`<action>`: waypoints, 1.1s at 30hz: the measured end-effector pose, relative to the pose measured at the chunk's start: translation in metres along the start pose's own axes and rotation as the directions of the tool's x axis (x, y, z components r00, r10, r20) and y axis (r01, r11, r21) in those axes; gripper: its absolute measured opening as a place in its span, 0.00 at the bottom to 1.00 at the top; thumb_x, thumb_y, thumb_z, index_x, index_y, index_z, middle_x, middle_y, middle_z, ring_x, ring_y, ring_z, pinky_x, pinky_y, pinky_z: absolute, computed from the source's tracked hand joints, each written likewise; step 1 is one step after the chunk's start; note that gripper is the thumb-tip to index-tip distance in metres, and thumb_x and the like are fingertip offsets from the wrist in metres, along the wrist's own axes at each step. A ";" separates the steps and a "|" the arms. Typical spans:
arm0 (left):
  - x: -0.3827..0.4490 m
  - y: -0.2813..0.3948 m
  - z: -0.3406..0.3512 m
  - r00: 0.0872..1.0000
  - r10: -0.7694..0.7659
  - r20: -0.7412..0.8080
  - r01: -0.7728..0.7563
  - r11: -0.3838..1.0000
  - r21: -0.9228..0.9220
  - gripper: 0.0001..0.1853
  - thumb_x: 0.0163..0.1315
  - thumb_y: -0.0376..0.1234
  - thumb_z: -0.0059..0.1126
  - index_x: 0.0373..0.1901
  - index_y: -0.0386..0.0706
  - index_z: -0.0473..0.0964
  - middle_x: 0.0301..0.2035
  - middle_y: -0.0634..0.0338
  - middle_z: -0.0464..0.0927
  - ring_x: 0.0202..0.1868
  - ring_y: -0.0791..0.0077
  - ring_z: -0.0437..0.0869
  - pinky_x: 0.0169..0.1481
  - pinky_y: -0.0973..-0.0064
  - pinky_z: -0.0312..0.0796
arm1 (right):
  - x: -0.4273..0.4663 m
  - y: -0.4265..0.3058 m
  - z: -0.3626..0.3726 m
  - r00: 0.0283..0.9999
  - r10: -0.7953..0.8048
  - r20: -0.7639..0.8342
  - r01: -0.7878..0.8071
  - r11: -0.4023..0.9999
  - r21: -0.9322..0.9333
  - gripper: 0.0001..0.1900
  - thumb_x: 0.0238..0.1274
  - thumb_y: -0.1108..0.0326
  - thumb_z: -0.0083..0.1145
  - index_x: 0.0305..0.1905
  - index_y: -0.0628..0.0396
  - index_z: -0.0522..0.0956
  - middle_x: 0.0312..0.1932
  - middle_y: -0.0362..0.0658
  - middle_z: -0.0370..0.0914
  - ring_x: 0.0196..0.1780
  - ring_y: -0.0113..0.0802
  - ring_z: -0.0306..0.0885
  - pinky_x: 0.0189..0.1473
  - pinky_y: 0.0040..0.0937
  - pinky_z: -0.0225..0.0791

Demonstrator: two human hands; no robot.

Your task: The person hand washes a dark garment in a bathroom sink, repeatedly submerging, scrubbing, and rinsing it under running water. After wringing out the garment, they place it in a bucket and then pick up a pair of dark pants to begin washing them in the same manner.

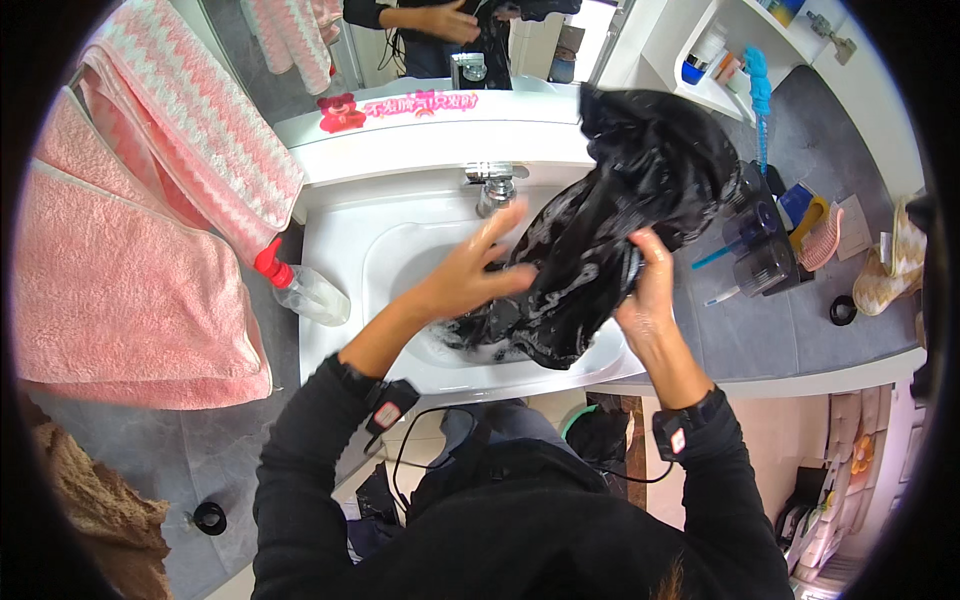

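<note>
A wet black garment [600, 247], streaked with suds, hangs bunched up over the right part of the white washbasin [337, 225]. Its lower end lies in foamy water in the bowl. My right hand [649, 292] grips it from the right side, with the thumb on top. My left hand [480, 270] is slightly blurred, its fingers apart, close by the garment's left side; whether the fingertips touch it I cannot tell. Behind my left hand stands the chrome faucet [495, 187] at the back of the basin.
A clear pump bottle [315, 296] with a red top stands on the basin's left rim. Pink towels [135, 277] hang at the left. On the right counter are dark-tinted cups [761, 266], a pink hairbrush [823, 238] and a black ring [842, 310]. A white ledge and mirror [367, 52] lie behind.
</note>
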State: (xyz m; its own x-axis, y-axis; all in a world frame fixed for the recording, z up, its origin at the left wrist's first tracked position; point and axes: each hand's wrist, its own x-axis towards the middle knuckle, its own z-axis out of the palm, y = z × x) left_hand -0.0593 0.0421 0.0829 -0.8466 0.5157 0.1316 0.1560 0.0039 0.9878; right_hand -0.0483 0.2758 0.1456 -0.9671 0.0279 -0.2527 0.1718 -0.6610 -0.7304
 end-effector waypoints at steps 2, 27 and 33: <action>-0.039 -0.050 -0.002 0.990 -0.099 0.104 0.048 0.910 0.412 0.68 0.42 0.53 0.77 0.76 0.42 0.37 0.73 0.39 0.40 0.74 0.39 0.45 0.75 0.48 0.46 | -0.011 -0.023 0.017 1.000 -0.014 0.005 0.013 0.999 0.050 0.11 0.58 0.67 0.57 0.44 0.57 0.80 0.41 0.42 0.84 0.44 0.38 0.82 0.52 0.37 0.74; -0.009 -0.044 0.016 0.911 -0.285 -0.298 0.311 0.950 0.041 0.32 0.57 0.22 0.61 0.63 0.39 0.60 0.42 0.53 0.78 0.43 0.70 0.79 0.50 0.77 0.72 | 0.055 -0.068 -0.049 0.982 0.058 -0.181 -0.023 0.982 0.190 0.15 0.58 0.61 0.58 0.45 0.61 0.80 0.44 0.50 0.83 0.47 0.50 0.81 0.57 0.50 0.73; 0.015 0.076 0.026 0.863 -0.247 -0.441 0.368 0.905 0.214 0.34 0.55 0.16 0.54 0.64 0.41 0.58 0.38 0.54 0.78 0.38 0.75 0.76 0.40 0.81 0.70 | 0.090 0.030 -0.130 0.891 0.389 -0.236 -0.283 0.880 0.381 0.18 0.60 0.60 0.51 0.50 0.59 0.77 0.51 0.52 0.80 0.55 0.53 0.78 0.61 0.56 0.69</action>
State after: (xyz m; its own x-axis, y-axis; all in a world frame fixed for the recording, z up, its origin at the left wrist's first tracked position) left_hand -0.0471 0.0720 0.1573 -0.9935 0.0659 -0.0930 -0.0615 0.3767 0.9243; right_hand -0.1056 0.3554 0.0185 -0.7503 -0.0552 -0.6588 0.3534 -0.8756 -0.3292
